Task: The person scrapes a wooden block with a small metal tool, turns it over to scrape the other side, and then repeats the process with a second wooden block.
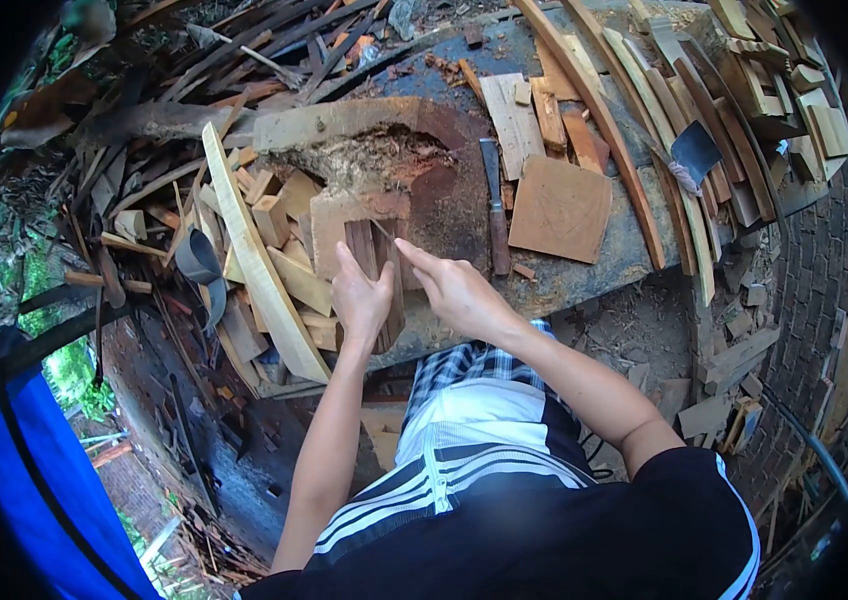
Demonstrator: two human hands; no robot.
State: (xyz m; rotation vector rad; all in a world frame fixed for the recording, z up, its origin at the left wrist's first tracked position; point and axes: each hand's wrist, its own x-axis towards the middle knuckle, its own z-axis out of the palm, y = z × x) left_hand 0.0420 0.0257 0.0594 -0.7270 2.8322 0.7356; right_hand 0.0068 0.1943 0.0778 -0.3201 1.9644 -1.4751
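Note:
My left hand (362,298) is closed around a dark brown wooden block (391,328), thumb on one side and fingers on the other. The block lies against a paler wood piece (329,225) on the worn workbench. At the block's upper right edge, my right hand (456,292) has its index finger stretched forward and the other fingers curled in. A thin dark sliver (381,229), perhaps the tip of a slim tool, shows just ahead of that fingertip; the rest is hidden. To the right lies a chisel (496,205) beside a square wooden board (561,208).
Long curved wood strips (634,165) lie across the bench's right side. A pale plank (256,255) leans at the left by several small offcuts (274,215). Scrap wood (264,60) is heaped behind. Blue sheeting (44,470) hangs at lower left.

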